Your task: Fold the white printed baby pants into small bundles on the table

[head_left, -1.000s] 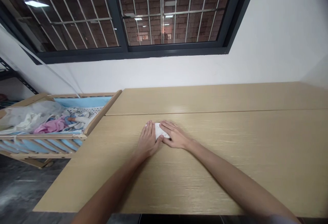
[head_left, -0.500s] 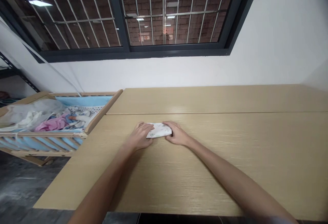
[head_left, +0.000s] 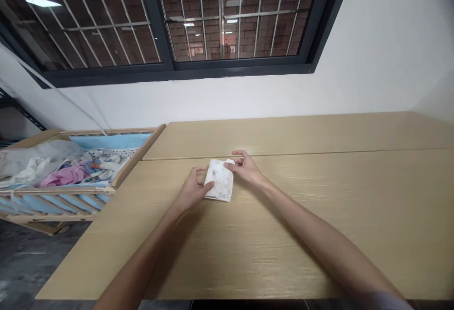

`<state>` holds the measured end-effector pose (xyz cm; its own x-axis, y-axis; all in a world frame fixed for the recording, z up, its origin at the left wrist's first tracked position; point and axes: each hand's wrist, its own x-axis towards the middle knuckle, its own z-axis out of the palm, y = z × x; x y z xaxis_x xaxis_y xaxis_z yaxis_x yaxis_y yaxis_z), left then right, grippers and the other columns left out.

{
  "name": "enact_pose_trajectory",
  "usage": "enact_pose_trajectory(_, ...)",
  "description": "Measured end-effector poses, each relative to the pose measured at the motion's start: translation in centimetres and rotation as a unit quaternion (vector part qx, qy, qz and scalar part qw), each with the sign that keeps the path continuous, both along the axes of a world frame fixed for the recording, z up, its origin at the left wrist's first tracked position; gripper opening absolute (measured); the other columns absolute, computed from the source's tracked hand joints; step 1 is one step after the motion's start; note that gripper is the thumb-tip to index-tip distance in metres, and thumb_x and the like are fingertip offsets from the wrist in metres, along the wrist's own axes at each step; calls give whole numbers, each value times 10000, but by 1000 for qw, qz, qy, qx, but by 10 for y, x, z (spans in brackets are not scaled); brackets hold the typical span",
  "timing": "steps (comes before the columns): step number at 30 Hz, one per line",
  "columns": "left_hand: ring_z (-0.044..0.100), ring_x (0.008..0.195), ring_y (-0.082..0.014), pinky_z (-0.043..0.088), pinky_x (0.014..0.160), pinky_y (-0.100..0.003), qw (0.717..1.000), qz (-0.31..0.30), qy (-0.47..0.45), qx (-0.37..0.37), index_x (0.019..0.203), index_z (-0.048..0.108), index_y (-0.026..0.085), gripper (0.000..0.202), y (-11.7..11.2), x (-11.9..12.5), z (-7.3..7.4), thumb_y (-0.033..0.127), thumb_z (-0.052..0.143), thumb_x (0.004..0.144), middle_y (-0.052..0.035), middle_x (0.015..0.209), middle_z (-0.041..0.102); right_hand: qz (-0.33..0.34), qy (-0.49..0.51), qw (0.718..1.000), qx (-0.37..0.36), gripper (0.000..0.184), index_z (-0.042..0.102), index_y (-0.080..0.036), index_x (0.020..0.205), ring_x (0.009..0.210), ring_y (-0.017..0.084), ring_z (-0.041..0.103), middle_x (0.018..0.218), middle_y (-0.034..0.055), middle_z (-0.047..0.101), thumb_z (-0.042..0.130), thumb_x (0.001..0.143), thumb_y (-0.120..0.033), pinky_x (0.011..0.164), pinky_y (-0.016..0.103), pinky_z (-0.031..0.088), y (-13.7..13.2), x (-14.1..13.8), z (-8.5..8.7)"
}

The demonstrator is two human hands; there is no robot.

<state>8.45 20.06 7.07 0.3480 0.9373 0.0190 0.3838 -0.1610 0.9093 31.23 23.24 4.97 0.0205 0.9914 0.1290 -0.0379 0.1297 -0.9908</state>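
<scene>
While both your hands are meeting at a small folded cloth (head_left: 219, 185), it is sitting between them over the pale tabletop (head_left: 283, 234), on the near side of the seam (head_left: 319, 153). Your left hand (head_left: 192, 191) is keeping its grip clamped on the cloth's left edge, thumb lying across the upper face, fingers curling beside it; your right hand (head_left: 247, 170) appears to be pinching the far right corner, its index finger standing apart. For sound handling, you should be keeping both pinches light and level, because tugging at a single corner may be sliding the layers askew. Ideally your left thumb is steadying the stack while your right grip is squaring the corner with the layers beneath. The cloth is showing a white ground with small dark printed figures, their subject too small to tell; it is forming a roughly square, slightly turned packet, with stacked layers peeping out along its right and near edges. Whether its underside is fully touching the wood, you cannot tell.
</scene>
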Motion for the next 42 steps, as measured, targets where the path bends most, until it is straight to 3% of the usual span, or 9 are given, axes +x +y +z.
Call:
enact_pose_trajectory(4, 690, 689, -226, 511, 608, -318, 982, 20, 183, 37, 1310, 365, 144, 575, -2, 4, -15, 434, 607, 877, -29, 804, 693, -16, -93, 995, -18, 652, 502, -204, 1129, 725, 179, 627, 785, -32, 598, 855, 635, -442, 664, 310, 503, 7, 1, -28)
enact_pose_trajectory(9, 695, 895, -288, 492, 724, -353, 963, 29, 256, 75, 1292, 424, 164, 513, -9, 10, -16, 418, 600, 883, -115, 1026, 695, -28, -182, 983, 7, 622, 509, -192, 1150, 791, 197, 642, 843, 0, 616, 825, 686, -459, 722, 336, 522, 9, 1, -45)
enact_pose_trajectory(12, 682, 967, -317, 475, 760, -361, 951, 45, 293, 86, 1230, 503, 192, 429, -8, 7, 3, 450, 579, 896, -128, 1058, 699, -24, -200, 979, 19, 586, 498, -194, 1175, 801, 196, 651, 882, 16, 636, 792, 742, -457, 738, 340, 527, 8, 2, -39)
enact_pose_trajectory(16, 684, 886, -285, 465, 733, -343, 935, 91, 324, 115, 1198, 557, 200, 421, -12, -3, 45, 520, 387, 984, -74, 859, 712, -21, -220, 973, 71, 436, 499, -186, 1218, 958, 217, 661, 1073, 96, 662, 633, 904, -457, 850, 380, 533, -1, 7, -16)
enact_pose_trajectory(19, 669, 959, -286, 482, 825, -380, 922, 41, 340, 181, 1188, 587, 185, 430, -35, 1, 56, 495, 349, 1009, -84, 933, 720, 18, -283, 947, 153, 428, 505, -203, 1313, 1221, 260, 578, 1316, 141, 599, 512, 990, -483, 1002, 439, 484, -15, 10, 11)
enact_pose_trajectory(24, 587, 1182, -328, 445, 1026, -494, 871, -54, 396, 286, 1170, 630, 125, 319, -83, 33, 15, 296, 453, 967, -173, 1239, 652, 200, -403, 855, 257, 553, 392, -224, 1516, 1428, 288, 408, 1541, 121, 452, 373, 1046, -514, 1173, 514, 325, -42, 1, 41)
enact_pose_trajectory(29, 648, 1081, -315, 488, 1011, -518, 862, -91, 405, 290, 1106, 683, 140, 288, -93, 49, -16, 212, 446, 957, -166, 1161, 693, 340, -447, 774, 294, 578, 323, -177, 1565, 1504, 241, 277, 1616, 97, 315, 355, 1062, -461, 1247, 451, 200, -59, -16, 26)
enact_pose_trajectory(35, 619, 1175, -357, 508, 1030, -524, 855, -74, 397, 326, 1157, 664, 66, 334, -93, 43, -27, 280, 526, 941, -223, 1209, 672, 365, -445, 775, 261, 518, 393, -194, 1535, 1498, 201, 290, 1587, 58, 368, 275, 1084, -419, 1259, 418, 181, -41, -10, -2)
enact_pose_trajectory(42, 552, 1290, -377, 483, 1083, -497, 843, -76, 404, 347, 1243, 597, -39, 472, -90, 40, -37, 322, 489, 959, -305, 1326, 588, 312, -435, 808, 246, 541, 274, -296, 1575, 1522, 194, 219, 1631, -24, 249, 352, 1066, -459, 1275, 416, 116, 1, 9, -14)
